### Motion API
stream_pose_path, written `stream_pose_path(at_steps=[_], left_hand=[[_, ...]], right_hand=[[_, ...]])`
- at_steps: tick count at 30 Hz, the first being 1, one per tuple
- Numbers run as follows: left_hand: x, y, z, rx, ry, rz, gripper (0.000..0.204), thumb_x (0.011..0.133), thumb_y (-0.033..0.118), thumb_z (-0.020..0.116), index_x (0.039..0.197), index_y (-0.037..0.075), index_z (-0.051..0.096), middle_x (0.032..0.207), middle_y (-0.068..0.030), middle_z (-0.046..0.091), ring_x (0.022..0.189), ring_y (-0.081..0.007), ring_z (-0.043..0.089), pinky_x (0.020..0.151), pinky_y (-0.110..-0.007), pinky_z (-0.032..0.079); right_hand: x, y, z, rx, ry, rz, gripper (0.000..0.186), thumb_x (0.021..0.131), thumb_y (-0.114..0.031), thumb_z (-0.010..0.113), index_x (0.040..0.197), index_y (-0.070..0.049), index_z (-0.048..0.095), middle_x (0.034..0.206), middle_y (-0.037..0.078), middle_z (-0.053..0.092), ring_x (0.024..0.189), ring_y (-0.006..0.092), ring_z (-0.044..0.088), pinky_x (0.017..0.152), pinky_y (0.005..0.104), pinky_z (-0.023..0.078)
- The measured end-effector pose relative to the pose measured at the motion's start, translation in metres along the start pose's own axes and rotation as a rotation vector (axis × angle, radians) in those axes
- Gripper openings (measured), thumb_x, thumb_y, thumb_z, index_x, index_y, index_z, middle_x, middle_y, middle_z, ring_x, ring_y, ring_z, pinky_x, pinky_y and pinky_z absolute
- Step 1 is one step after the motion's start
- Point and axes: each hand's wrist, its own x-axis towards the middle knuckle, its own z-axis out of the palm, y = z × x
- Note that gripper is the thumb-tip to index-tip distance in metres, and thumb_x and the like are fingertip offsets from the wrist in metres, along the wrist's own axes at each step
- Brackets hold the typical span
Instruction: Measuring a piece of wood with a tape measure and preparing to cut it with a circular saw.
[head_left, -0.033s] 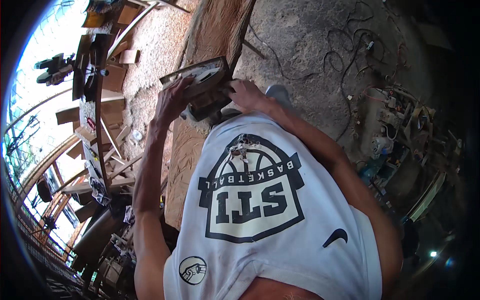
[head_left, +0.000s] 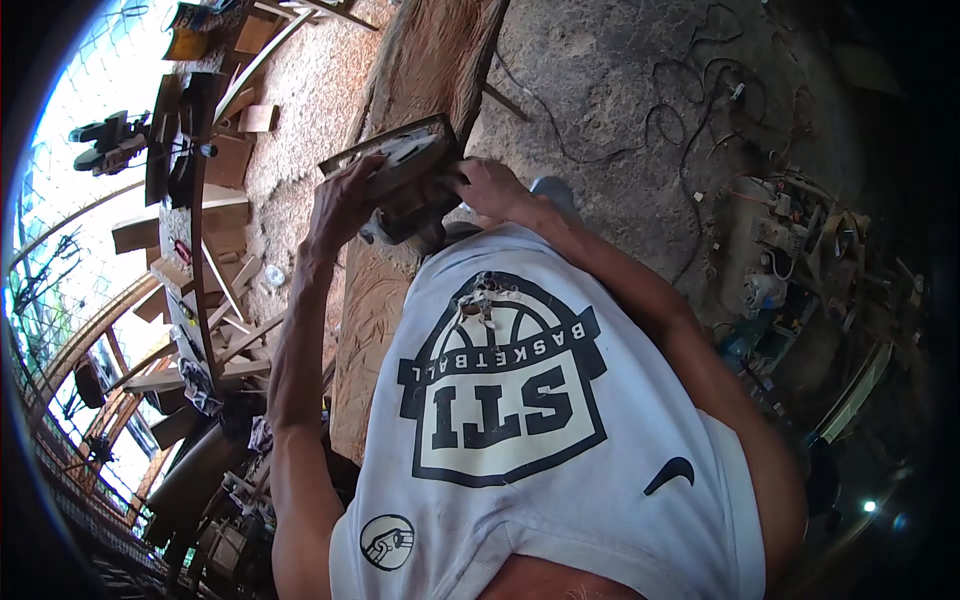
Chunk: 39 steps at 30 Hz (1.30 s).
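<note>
My left hand (head_left: pixel 345 208) grips the left side of a dusty power tool (head_left: pixel 410 185), its fingers curled over the metal base. The tool has a flat, dark-edged base plate and a rounded body below it; its exact kind is hard to make out. On its right side, my right hand (head_left: pixel 492 190) is closed, with the fingertips partly hidden behind the body. Both hands hold the tool tilted, close to my waist. Beneath it runs a long, thick wooden plank (head_left: pixel 425 70) with a wavy grain, passing under my left forearm.
A dark cord (head_left: pixel 665 140) lies in loops on the rough floor (head_left: pixel 590 60) at the right. Wood offcuts (head_left: pixel 225 225) and sawdust (head_left: pixel 300 110) cover the ground at the left. Machine parts and clutter (head_left: pixel 775 270) are heaped at the far right.
The tool's base plate has tilted very slightly, and the plank's grain shows more sharply. Both hands keep their hold in nearly the same place.
</note>
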Motion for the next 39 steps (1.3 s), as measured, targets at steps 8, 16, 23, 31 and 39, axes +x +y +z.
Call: stream_pose_path(at_steps=[8, 16, 23, 31, 39], left_hand=[[0.018, 0.018, -0.038, -0.213, -0.009, -0.326, 0.045, 0.09, 0.024, 0.08, 0.131, 0.012, 0.069, 0.095, -0.0173, 0.078, 0.084, -0.0258, 0.078, 0.074, -0.042, 0.059], [0.01, 0.021, -0.015, -0.493, -0.032, -0.423, 0.052, 0.09, 0.038, 0.084, 0.124, 0.001, 0.073, 0.101, -0.0123, 0.08, 0.088, -0.0188, 0.076, 0.08, -0.037, 0.061], [-0.026, 0.013, -0.003, -0.472, 0.039, -0.49, 0.049, 0.088, 0.028, 0.078, 0.128, 0.003, 0.067, 0.104, -0.0137, 0.077, 0.092, -0.0187, 0.071, 0.082, -0.038, 0.058], [-0.101, -0.005, 0.049, -0.765, 0.219, -0.504, 0.056, 0.088, 0.01, 0.068, 0.141, -0.002, 0.054, 0.124, -0.0177, 0.073, 0.115, -0.0258, 0.069, 0.101, -0.04, 0.054], [-0.116, 0.017, 0.071, -0.527, 0.311, -0.55, 0.049, 0.088, 0.01, 0.076, 0.133, 0.006, 0.056, 0.108, -0.0195, 0.071, 0.098, -0.0328, 0.071, 0.086, -0.045, 0.055]], right_hand=[[0.026, 0.015, -0.077, 0.216, 0.571, -0.196, 0.034, 0.102, -0.033, 0.066, 0.11, -0.002, 0.076, 0.1, 0.023, 0.075, 0.094, 0.0431, 0.073, 0.086, 0.0484, 0.057], [0.017, 0.011, -0.034, 0.749, -0.337, 0.195, 0.06, 0.109, -0.056, 0.055, 0.136, -0.004, 0.068, 0.124, 0.014, 0.074, 0.114, 0.0229, 0.068, 0.098, 0.0393, 0.052], [0.017, 0.012, -0.033, 0.495, -0.502, 0.079, 0.058, 0.109, -0.053, 0.057, 0.134, -0.002, 0.07, 0.12, 0.021, 0.076, 0.113, 0.0334, 0.072, 0.102, 0.0424, 0.052], [0.012, -0.028, -0.009, 0.057, -0.378, -0.012, 0.057, 0.103, -0.051, 0.064, 0.115, 0.004, 0.073, 0.095, 0.029, 0.074, 0.094, 0.0434, 0.075, 0.086, 0.0518, 0.057], [0.027, -0.017, -0.015, 0.145, -0.749, 0.074, 0.048, 0.108, -0.042, 0.061, 0.124, 0.003, 0.071, 0.106, 0.025, 0.076, 0.093, 0.0371, 0.076, 0.085, 0.0478, 0.058]])
